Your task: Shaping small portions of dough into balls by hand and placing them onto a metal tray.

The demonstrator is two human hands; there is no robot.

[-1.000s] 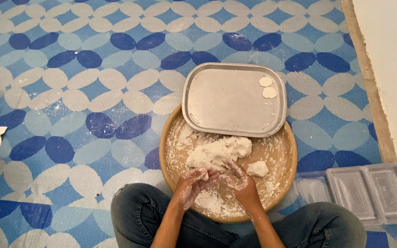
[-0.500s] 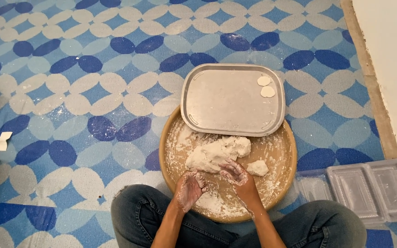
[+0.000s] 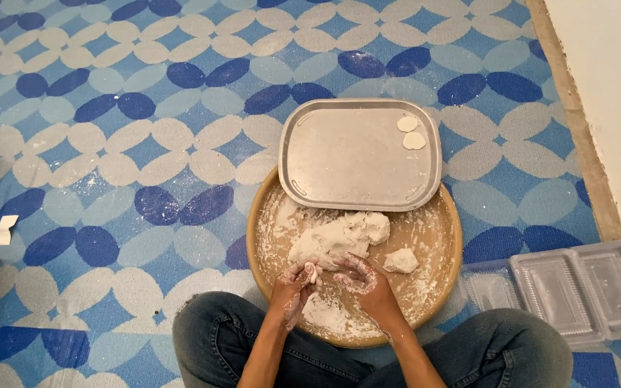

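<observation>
We sit cross-legged on a floor mat (image 3: 109,144) patterned in blue and pale ovals, with a round wooden tray (image 3: 454,237) just in front of our knees. Inside the tray lies a large lump of dough (image 3: 339,237), off-white and rough, towards its left half, and a smaller dough lump (image 3: 401,260) sits apart from it to the right. Loose flour dusts the tray's floor, thickest near our wrists.

Our left hand (image 3: 292,284) is curled around a small dough piece (image 3: 311,271), pinched between its fingertips at the near edge of the large lump. Our right hand (image 3: 362,280) is half cupped, fingers bent, close beside the left; we cannot tell whether it touches the small piece or grips anything. Both hands are coated in flour.

A rectangular metal tray (image 3: 353,158) with rounded corners rests across the far rim of the wooden one, overlapping it. It holds two flat dough discs (image 3: 410,132) in its far right corner, touching each other, and the rest of its surface carries only a film of flour.

To the right, on the mat beside our knee, lies a clear plastic container (image 3: 576,291) with several compartments. A scrap of white paper (image 3: 3,230) lies at the far left.
</observation>
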